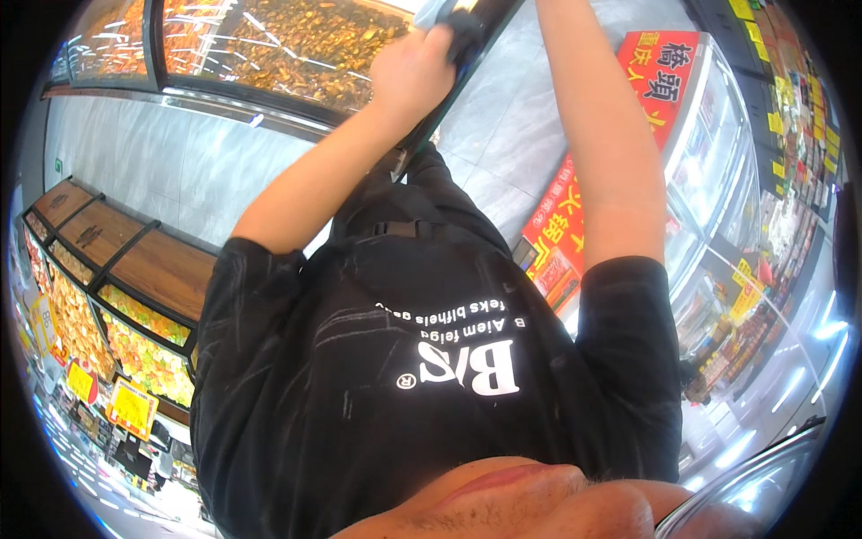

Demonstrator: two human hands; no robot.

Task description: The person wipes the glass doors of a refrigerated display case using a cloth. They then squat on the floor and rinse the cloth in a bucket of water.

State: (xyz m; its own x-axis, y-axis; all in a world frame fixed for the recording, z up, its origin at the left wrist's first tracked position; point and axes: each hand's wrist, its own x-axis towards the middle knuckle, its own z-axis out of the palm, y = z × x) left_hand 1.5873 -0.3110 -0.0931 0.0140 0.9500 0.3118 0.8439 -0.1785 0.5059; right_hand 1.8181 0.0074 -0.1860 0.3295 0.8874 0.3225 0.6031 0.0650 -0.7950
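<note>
My left hand [414, 77] reaches up to the top of the view, with its fingers curled around a blurred black object [466, 35]. A light-blue piece [434, 10] shows right beside it, and I cannot tell whether the two are joined. Under and past this hand runs the dark edge of a glass-fronted display bin [296, 47], which holds a heap of brown dried food. My right forearm [599, 114] stretches beyond the top edge, so the right hand is out of view.
At the left stands a wood-topped counter [161, 269] with bins of wrapped sweets [145, 347] and yellow price signs [133, 407]. A glass-sided cabinet [714, 155] with a red lettered banner [656, 81] is at the right, before stocked shelves [801, 128]. Grey tiles [485, 128] cover the floor.
</note>
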